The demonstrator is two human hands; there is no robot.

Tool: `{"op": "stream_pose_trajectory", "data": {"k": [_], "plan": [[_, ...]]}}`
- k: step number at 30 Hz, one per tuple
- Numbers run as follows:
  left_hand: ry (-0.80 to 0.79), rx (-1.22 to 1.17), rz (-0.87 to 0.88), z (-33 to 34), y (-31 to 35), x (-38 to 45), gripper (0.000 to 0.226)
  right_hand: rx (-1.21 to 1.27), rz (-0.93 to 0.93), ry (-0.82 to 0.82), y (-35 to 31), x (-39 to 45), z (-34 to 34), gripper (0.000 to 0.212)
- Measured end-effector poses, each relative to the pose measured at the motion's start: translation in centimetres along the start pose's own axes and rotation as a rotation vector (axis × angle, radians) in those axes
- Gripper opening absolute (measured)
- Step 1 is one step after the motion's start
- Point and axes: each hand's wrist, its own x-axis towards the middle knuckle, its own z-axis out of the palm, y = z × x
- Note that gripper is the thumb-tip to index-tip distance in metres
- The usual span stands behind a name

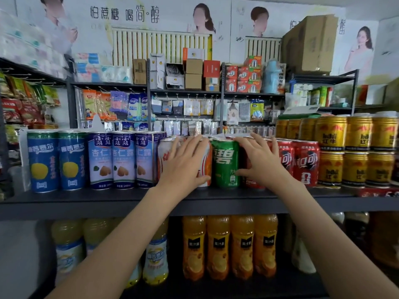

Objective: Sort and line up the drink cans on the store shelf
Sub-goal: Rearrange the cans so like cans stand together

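One dark shelf board [108,201] carries the drink cans in a row. From the left stand two blue lemon cans [43,160], three pale blue almond drink cans [121,160], white-and-orange cans [163,156], a green soda can [225,162] and red cola cans [306,162]. My left hand [185,162] lies flat on the front of a white-and-orange can, fingers stretched to its top and thumb along its lower right side. My right hand [261,160] rests with spread fingers on a mostly hidden red can just right of the green one, its thumb touching the green can.
Gold energy drink cans [354,152] are stacked two high at the right end of the shelf. Orange juice bottles [228,247] and pale yellow bottles [69,244] fill the shelf below. Behind stand racks of hanging packets and boxes [194,74].
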Motion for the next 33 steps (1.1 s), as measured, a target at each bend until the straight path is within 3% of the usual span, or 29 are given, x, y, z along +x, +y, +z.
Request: {"op": "stream_pose_trajectory", "data": {"k": [7,14,18,20,25,27,31,33], "plan": [[0.088,-0.013,-0.004,0.7,-0.5,0.2,0.084,0.082,0.034,0.033,-0.2,0.8,-0.2,0.067],[0.081,0.016,-0.034,0.2,-0.2,2.0,0.066,0.134,0.052,-0.066,0.0,2.1,-1.1,0.062],[0.057,0.018,-0.051,0.1,0.0,3.3,0.063,0.034,0.008,0.055,-1.7,2.5,-1.0,0.063],[0.052,0.037,-0.062,0.2,0.1,3.5,0.058,0.012,-0.008,0.081,-2.1,2.7,-0.5,0.053],[0.056,0.045,-0.078,0.4,-0.3,3.5,0.054,0.180,-0.018,-0.044,0.0,3.0,-1.3,0.034],[0.046,0.036,-0.087,0.3,-0.1,3.7,0.056,0.224,-0.029,-0.022,0.5,2.9,-1.1,0.038],[0.013,-0.014,-0.102,0.1,0.1,4.2,0.064,0.208,0.011,0.035,1.0,2.1,-0.1,0.068],[-0.012,-0.017,-0.085,0.0,0.2,4.4,0.069,0.197,0.030,0.069,1.1,1.8,0.2,0.067]]}}
